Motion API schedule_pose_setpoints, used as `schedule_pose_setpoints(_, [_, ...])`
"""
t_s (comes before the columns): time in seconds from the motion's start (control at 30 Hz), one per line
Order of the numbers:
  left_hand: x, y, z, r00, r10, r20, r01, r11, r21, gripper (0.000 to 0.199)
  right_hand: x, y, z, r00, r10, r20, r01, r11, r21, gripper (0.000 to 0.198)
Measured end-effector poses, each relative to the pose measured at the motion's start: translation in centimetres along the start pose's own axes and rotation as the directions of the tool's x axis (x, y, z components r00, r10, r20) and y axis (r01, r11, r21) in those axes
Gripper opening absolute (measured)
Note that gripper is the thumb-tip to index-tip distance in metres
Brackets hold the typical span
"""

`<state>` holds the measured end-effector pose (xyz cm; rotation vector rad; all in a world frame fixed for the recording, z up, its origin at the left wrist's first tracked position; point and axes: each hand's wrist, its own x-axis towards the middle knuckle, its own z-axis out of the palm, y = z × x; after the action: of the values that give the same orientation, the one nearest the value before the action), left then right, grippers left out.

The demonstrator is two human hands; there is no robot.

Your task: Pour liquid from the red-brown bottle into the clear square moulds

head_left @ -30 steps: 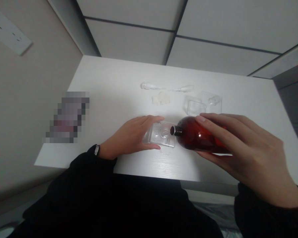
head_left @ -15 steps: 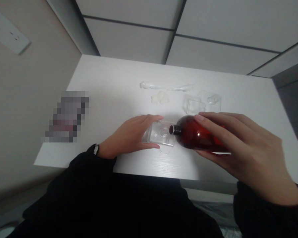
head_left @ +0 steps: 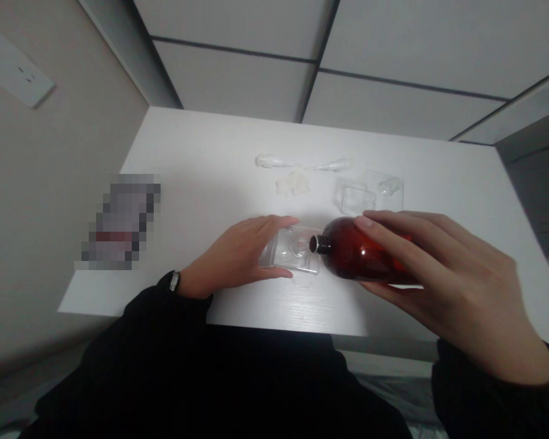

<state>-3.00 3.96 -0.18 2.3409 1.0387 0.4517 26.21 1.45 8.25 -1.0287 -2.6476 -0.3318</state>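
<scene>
My right hand [head_left: 452,274] is wrapped round a reddish-brown bottle [head_left: 348,250], which is tilted on its side with its uncapped dark neck pointing left. Below and left of that mouth stands a clear square container [head_left: 297,249] with a round opening on top. My left hand [head_left: 238,253] grips this container from the left, thumb on the near side and fingers on the far side. Whether liquid is leaving the bottle I cannot tell. A small clear ring-like piece [head_left: 302,282] lies just in front of the container.
On the white table [head_left: 187,183] behind my hands lie clear plastic droppers [head_left: 274,161] and white cotton-like lumps [head_left: 293,183]. Another clear square container [head_left: 357,199] is beside a clear flat piece [head_left: 388,186]. A pixelated object [head_left: 121,222] lies at the left; a socket strip [head_left: 16,67] is on the wall.
The view has shifted slightly, so everything sits a little lower and farther left. Both hands keep their holds, and the bottle stays tilted beside the container.
</scene>
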Motion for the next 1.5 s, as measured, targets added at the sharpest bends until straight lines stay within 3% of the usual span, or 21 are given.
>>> schedule_pose_setpoints(0.2, [0.09,0.13,0.01,1.0,-0.007,-0.007,0.007,1.0,-0.007,0.077,-0.27,0.13,0.13,0.998,0.037,0.051,-0.037,0.999,0.003,0.058])
schedule_pose_setpoints(0.5, [-0.28,-0.21,0.14,1.0,0.003,-0.015,-0.003,1.0,-0.014,0.081,-0.18,0.18,0.38,1.0,0.002,0.009,-0.002,1.0,-0.014,0.046])
schedule_pose_setpoints(1.5, [-0.08,0.12,-0.03,1.0,-0.012,0.005,0.012,1.0,-0.011,0.08,-0.23,0.17,0.17,1.0,0.008,0.026,-0.008,1.0,-0.009,0.05])
